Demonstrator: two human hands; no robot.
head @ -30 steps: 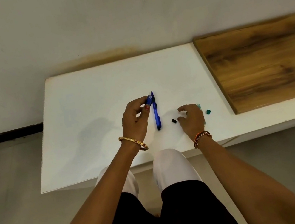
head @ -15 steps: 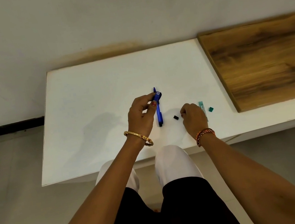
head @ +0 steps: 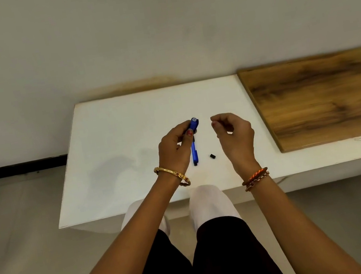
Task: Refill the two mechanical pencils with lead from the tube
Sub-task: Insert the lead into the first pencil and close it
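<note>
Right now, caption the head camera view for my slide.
Left hand grips a blue mechanical pencil above a second pencil and small black cap; right hand raised with curled fingers.

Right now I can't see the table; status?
Left hand holds one blue pencil raised. Right hand curled; contents unclear. Second pencil, black cap on table. Nothing blocking.

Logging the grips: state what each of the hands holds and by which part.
Left hand grips a blue mechanical pencil by its barrel. Right hand has its fingertips pinched; what they hold cannot be told.

Plain room (home-like), low white table (head: 124,127), tiled floor (head: 23,237)
</note>
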